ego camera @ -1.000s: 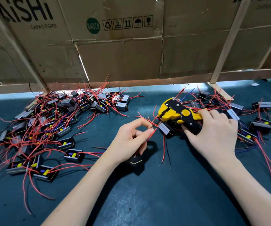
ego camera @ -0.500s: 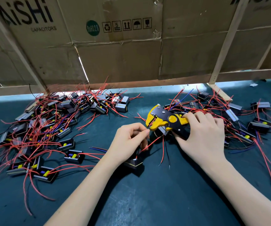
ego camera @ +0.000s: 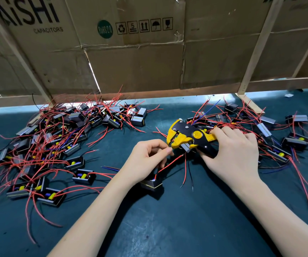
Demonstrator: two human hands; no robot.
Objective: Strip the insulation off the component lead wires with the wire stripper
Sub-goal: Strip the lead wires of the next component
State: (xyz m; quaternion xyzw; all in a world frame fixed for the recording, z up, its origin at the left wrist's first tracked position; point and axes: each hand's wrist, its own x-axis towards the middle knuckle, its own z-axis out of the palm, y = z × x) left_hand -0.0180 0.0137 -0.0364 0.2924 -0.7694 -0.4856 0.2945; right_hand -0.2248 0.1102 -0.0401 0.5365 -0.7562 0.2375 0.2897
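Observation:
My right hand grips the handles of a yellow and black wire stripper, whose jaws point left. My left hand pinches a red lead wire between thumb and forefinger right at the stripper's jaws. That wire runs down to a small black box component that sits on the table just below my left hand. The wire's tip inside the jaws is hidden by my fingers.
A big heap of black components with red wires covers the left of the dark green table. A second heap lies behind and right of my right hand. A cardboard wall on wooden slats closes the back.
The stripper has moved left from the right heap toward my left hand, and its jaws now meet the pinched red wire. My left hand has lifted the wire slightly.

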